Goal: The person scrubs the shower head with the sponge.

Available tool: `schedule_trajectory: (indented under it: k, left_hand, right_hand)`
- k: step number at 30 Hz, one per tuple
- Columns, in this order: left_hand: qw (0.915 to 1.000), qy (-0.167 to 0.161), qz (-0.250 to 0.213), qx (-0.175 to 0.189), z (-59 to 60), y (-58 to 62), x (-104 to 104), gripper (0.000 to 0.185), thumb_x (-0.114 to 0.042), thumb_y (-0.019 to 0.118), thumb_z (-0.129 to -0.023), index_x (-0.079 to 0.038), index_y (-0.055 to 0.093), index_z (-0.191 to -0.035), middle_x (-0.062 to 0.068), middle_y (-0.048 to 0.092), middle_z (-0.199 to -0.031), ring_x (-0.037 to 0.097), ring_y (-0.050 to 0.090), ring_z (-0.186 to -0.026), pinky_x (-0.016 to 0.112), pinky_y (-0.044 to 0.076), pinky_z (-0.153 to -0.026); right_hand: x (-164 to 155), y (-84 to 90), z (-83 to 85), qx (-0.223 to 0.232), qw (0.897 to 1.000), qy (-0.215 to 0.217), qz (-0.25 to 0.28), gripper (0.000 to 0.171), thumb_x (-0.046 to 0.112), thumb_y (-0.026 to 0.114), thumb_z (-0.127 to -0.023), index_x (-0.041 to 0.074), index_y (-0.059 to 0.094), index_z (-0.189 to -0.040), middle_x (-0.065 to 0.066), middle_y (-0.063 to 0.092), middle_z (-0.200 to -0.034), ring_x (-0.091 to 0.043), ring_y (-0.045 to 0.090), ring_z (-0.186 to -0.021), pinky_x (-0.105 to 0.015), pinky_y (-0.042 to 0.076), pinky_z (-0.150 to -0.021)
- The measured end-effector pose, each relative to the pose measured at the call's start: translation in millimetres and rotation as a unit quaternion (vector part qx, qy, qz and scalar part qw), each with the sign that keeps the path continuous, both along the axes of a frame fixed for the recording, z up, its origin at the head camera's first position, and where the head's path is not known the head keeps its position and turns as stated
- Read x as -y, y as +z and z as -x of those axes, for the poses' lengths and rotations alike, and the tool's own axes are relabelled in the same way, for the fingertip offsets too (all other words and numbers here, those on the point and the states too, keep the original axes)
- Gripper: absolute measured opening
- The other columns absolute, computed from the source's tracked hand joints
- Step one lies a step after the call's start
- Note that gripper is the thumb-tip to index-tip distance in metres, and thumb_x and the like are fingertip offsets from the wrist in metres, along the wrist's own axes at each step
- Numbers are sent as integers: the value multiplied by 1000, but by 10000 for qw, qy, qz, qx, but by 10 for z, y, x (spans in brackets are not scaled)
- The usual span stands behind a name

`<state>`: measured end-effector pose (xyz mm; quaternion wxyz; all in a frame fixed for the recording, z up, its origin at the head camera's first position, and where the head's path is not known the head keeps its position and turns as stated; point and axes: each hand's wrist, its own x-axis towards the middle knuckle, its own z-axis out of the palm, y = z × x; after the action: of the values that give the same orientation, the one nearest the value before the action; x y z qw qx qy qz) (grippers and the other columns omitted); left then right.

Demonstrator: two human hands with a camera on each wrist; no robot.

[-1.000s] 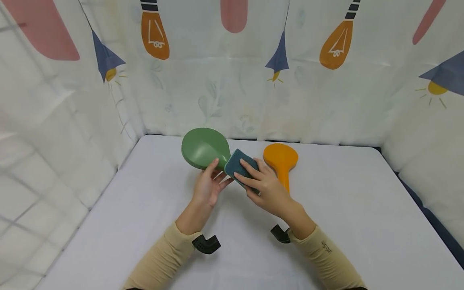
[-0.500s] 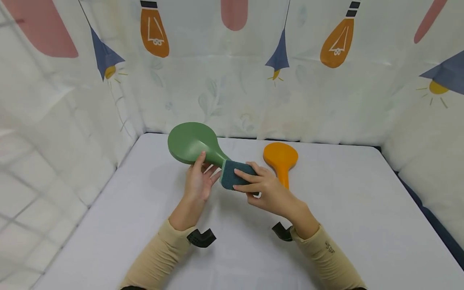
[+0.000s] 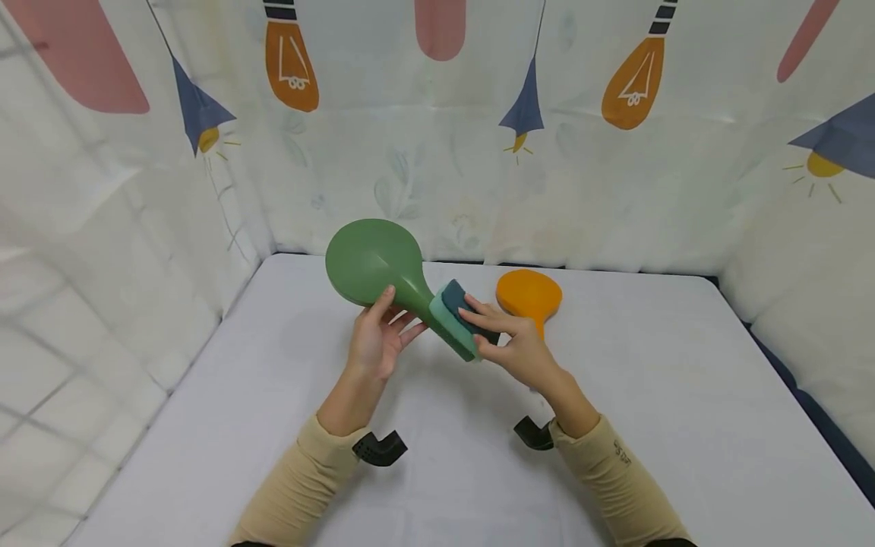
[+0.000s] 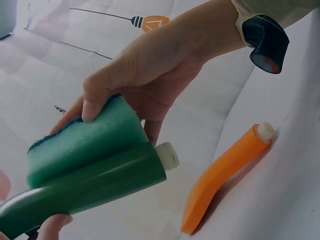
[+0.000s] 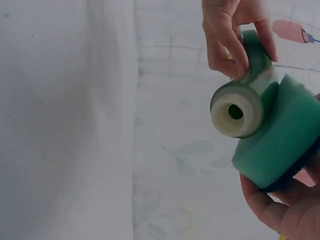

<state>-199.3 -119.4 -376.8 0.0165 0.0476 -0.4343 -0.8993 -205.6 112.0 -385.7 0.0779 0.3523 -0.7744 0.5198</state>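
Note:
A green shower head [image 3: 374,262], its handle ending in a white threaded connector [image 4: 167,156], is held above the table. My left hand [image 3: 372,339] grips it at the neck, thumb on one side and fingers beneath. With my right hand [image 3: 516,342] I hold a two-layer sponge [image 5: 280,135], pale green foam with a dark scouring pad. The foam side touches the shower head's handle along its length, while my fingers lie on the dark pad. Behind my right hand an orange shower head [image 3: 529,295] lies on the table, its handle partly hidden in the head view.
A white table [image 3: 287,380] spreads under both hands, with rounded far corners. Pale curtains [image 3: 437,167] printed with bulbs and lamps enclose it at the back and sides. Each wrist carries a black camera mount [image 3: 380,448].
The green shower head shifted left, then tilted so its head rises and its handle points down right. The sponge turned on the handle, so its pale foam now shows. The orange one stayed put.

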Motion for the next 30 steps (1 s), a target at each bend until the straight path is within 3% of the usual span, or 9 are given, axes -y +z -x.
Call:
schedule_trajectory:
  k: [5,9,16,23,26,30]
  left_hand:
    - [9985,-374,411,-19,15,-8,2,46,-20,50,-109,-2,39,-150,10,59,-116,22,69,-92,40,61,-77]
    - [9980,-391,494,56,36,13,27,46,-19,50,-110,-2,38,-150,9,60,-115,21,69,-92,39,61,-76]
    - [9994,-162,-154,262,56,56,124,37,-25,50,-110,-10,44,-143,7,59,-109,24,66,-94,37,61,-76]
    - [9933,337,-1048,340,84,110,256,33,-33,55,-107,-17,46,-135,9,50,-114,24,67,-95,34,61,-78]
    - [9929,330,-1105,305,84,124,273,34,-33,55,-107,-16,46,-135,9,50,-114,23,68,-94,34,61,-77]
    - [9937,86,-1074,319,81,107,237,33,-32,54,-107,-16,46,-135,9,51,-110,24,67,-93,34,61,-77]
  right_hand:
    - [-12,-34,41,708,9956,354,505,41,-5,61,-99,-4,58,-140,-15,50,-151,-31,44,-142,-34,44,-107]
    - [-4,-50,57,998,9923,520,522,41,0,55,-104,-4,53,-145,-16,47,-154,-32,44,-143,-35,43,-108]
    - [-100,36,80,1487,9873,559,-5,42,7,48,-108,-1,50,-149,-18,47,-154,-35,46,-139,-45,41,-111]
    - [-274,146,107,1497,9852,670,-498,40,8,49,-107,2,56,-146,-17,52,-149,-32,54,-127,-33,48,-100]
    - [-297,167,98,1418,9858,682,-591,39,7,50,-106,3,58,-145,-17,55,-147,-30,56,-122,-32,49,-96]
    - [-288,153,73,1429,9862,678,-490,39,8,51,-107,5,58,-145,-15,55,-147,-28,56,-119,-30,48,-94]
